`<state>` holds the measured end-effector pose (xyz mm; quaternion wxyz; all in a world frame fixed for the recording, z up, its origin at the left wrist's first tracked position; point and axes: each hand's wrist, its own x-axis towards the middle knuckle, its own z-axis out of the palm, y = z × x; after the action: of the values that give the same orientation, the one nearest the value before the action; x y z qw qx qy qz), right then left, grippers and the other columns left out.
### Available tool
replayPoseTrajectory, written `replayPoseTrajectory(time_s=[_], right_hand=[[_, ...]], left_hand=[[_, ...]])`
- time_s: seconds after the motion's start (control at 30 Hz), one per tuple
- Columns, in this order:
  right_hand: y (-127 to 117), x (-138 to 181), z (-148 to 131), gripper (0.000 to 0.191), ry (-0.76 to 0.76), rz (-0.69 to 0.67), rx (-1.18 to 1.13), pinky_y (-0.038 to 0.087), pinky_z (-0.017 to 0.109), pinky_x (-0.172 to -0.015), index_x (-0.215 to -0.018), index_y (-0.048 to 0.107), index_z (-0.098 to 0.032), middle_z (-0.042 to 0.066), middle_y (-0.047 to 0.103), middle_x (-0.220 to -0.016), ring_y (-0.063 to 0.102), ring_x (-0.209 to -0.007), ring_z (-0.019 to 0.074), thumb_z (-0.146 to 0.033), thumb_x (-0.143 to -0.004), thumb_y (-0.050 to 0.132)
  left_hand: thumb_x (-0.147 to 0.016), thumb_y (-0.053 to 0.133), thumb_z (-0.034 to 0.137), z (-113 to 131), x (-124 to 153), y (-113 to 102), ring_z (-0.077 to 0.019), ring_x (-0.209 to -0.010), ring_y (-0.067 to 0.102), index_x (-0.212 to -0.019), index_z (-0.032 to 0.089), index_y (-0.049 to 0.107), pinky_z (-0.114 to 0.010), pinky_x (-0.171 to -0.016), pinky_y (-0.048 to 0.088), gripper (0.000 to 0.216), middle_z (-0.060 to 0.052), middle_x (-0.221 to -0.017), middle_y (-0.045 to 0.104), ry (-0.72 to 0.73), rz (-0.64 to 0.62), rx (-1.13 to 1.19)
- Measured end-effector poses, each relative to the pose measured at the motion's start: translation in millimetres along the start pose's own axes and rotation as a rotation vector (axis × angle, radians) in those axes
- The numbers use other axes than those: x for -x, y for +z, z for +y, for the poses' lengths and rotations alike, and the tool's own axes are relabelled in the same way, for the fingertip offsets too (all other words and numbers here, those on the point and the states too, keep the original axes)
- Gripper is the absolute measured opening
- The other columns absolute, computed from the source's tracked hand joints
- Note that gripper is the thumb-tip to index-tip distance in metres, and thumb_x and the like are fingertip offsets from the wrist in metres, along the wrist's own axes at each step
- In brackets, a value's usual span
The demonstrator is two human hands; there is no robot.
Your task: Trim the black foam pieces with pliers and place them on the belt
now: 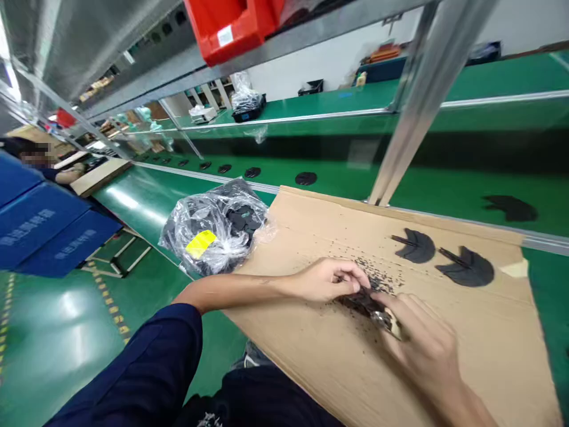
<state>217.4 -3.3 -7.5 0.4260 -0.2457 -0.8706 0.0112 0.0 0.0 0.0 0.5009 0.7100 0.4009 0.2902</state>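
Observation:
My left hand (326,280) rests on a brown cardboard sheet (320,350), its fingers pinched on a flat black part (358,301). My right hand (427,347) comes in from the lower right, closed around a small metal tool (386,320) whose tip meets the same part. Fine black shavings (376,274) are scattered on the cardboard just beyond my fingers. Two trimmed black fan-shaped parts (418,246) (469,268) lie further back on the sheet.
A clear plastic bag (216,228) of black parts with a yellow label sits at the cardboard's left edge. Behind runs a green conveyor belt (338,169) carrying several black parts. A metal post (413,112) rises mid-right. Blue boxes (40,231) and another person are far left.

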Motion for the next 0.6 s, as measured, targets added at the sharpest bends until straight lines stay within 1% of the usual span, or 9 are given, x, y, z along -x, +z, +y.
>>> replayPoseTrajectory(time_s=[0.07,0.13,0.17,0.27,0.3,0.37,0.43,0.5,0.6], right_hand=[[-0.7,-2.8,-3.1,0.011,0.060,-0.007,-0.068,0.044,0.028,-0.059,-0.096,0.060,-0.020,0.003,0.063,-0.072,0.057,-0.061,0.0165,-0.011,-0.091,0.057],[-0.4,-5.9,-6.2,0.008,0.127,-0.006,-0.115,0.042,0.027,-0.057,-0.089,0.058,-0.022,0.001,0.060,-0.069,0.055,-0.059,0.0152,-0.015,-0.091,0.060],[0.3,-7.5,-7.8,0.010,0.170,0.000,-0.129,0.041,0.026,-0.055,-0.085,0.056,-0.022,0.000,0.057,-0.067,0.053,-0.057,0.0143,-0.017,-0.092,0.061],[3.3,-11.4,-11.7,0.020,0.275,0.019,-0.150,0.037,0.026,-0.052,-0.077,0.051,-0.023,-0.004,0.047,-0.061,0.044,-0.052,0.0121,-0.022,-0.094,0.062],[4.2,-12.1,-12.6,0.021,0.296,0.022,-0.158,0.036,0.025,-0.051,-0.076,0.049,-0.023,-0.005,0.045,-0.060,0.042,-0.051,0.0116,-0.022,-0.094,0.061],[5.6,-12.2,-13.9,0.022,0.311,0.018,-0.174,0.035,0.025,-0.051,-0.076,0.048,-0.023,-0.005,0.044,-0.061,0.040,-0.051,0.0112,-0.021,-0.094,0.061],[6.2,-11.3,-14.7,0.020,0.316,0.009,-0.186,0.035,0.025,-0.052,-0.077,0.049,-0.023,-0.005,0.045,-0.062,0.041,-0.052,0.0112,-0.020,-0.094,0.060],[6.3,-10.1,-15.4,0.019,0.328,-0.006,-0.197,0.035,0.025,-0.053,-0.078,0.050,-0.023,-0.004,0.045,-0.063,0.041,-0.053,0.0115,-0.020,-0.094,0.060],[5.5,-9.7,-15.9,0.020,0.372,-0.026,-0.219,0.034,0.026,-0.053,-0.077,0.049,-0.023,-0.004,0.044,-0.062,0.040,-0.053,0.0118,-0.022,-0.093,0.060]], left_hand=[[-0.104,0.048,0.026,10.3,9.2,-20.0,-0.0126,-0.092,0.069,-0.120,0.014,0.064,-0.022,-0.083,0.054,0.026,-0.009,-0.112,0.072,-0.062,0.012,-0.322],[-0.103,0.048,0.026,19.0,23.2,-49.3,-0.0141,-0.102,0.069,-0.118,0.016,0.066,-0.023,-0.091,0.053,0.025,-0.008,-0.115,0.072,-0.159,0.052,-0.626],[-0.103,0.049,0.028,22.0,32.2,-68.2,-0.0148,-0.107,0.068,-0.113,0.020,0.068,-0.025,-0.097,0.051,0.023,-0.005,-0.114,0.073,-0.282,0.065,-0.891],[-0.095,0.051,0.016,21.7,61.3,-131.4,-0.0305,-0.109,0.069,-0.095,0.010,0.070,-0.040,-0.096,0.052,0.020,-0.018,-0.103,0.073,-0.506,0.170,-1.091],[-0.090,0.053,0.012,18.1,69.5,-150.2,-0.0336,-0.109,0.069,-0.092,0.008,0.069,-0.042,-0.095,0.052,0.017,-0.021,-0.100,0.072,-0.564,0.194,-1.131],[-0.082,0.062,0.011,6.8,80.8,-177.3,-0.0345,-0.113,0.067,-0.097,0.008,0.069,-0.042,-0.097,0.052,0.017,-0.021,-0.105,0.072,-0.619,0.198,-1.172],[-0.078,0.066,0.012,-6.6,85.6,-189.2,-0.0317,-0.116,0.065,-0.105,0.010,0.067,-0.038,-0.099,0.051,0.028,-0.018,-0.115,0.070,-0.617,0.192,-1.181],[-0.079,0.063,0.014,-17.1,87.0,-190.8,-0.0291,-0.113,0.066,-0.110,0.012,0.065,-0.035,-0.097,0.051,0.031,-0.016,-0.116,0.070,-0.598,0.213,-1.179],[-0.086,0.053,0.017,-20.4,91.0,-190.6,-0.0285,-0.097,0.069,-0.100,0.013,0.066,-0.034,-0.087,0.052,0.019,-0.014,-0.096,0.072,-0.571,0.297,-1.169]])
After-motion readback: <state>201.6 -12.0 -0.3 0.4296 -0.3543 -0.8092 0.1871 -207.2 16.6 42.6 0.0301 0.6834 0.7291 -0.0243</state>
